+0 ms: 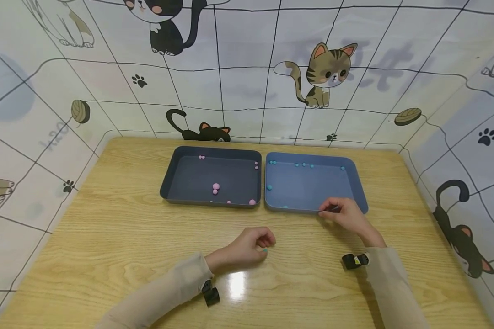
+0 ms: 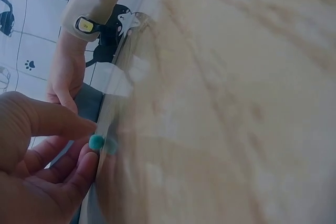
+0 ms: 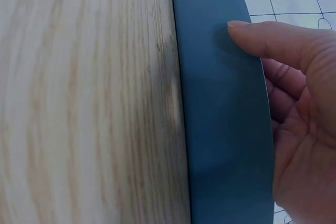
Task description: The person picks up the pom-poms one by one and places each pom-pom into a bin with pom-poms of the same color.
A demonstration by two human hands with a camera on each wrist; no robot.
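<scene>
Several small teal balls (image 1: pixel 303 164) and a larger teal ball (image 1: pixel 269 187) lie in the blue tray (image 1: pixel 300 192). My right hand (image 1: pixel 345 214) grips the tray's front wall, with the thumb (image 3: pixel 249 38) outside and the fingers behind the rim. At the front middle of the table, my left hand (image 1: pixel 247 246) holds a teal ball (image 2: pixel 96 141) between thumb and fingertips, close to the wood. In the left wrist view that ball shows beside its reflection. The fingers behind the blue rim are partly hidden in the right wrist view.
Left of the blue tray stands a dark grey tray (image 1: pixel 189 183) with several pink balls (image 1: pixel 216 186) in it. The wooden table (image 1: pixel 119 246) meets a cat-patterned sheet (image 1: pixel 247 82) at the back and sides. A black wrist camera (image 1: pixel 211 294) sits under the left sleeve.
</scene>
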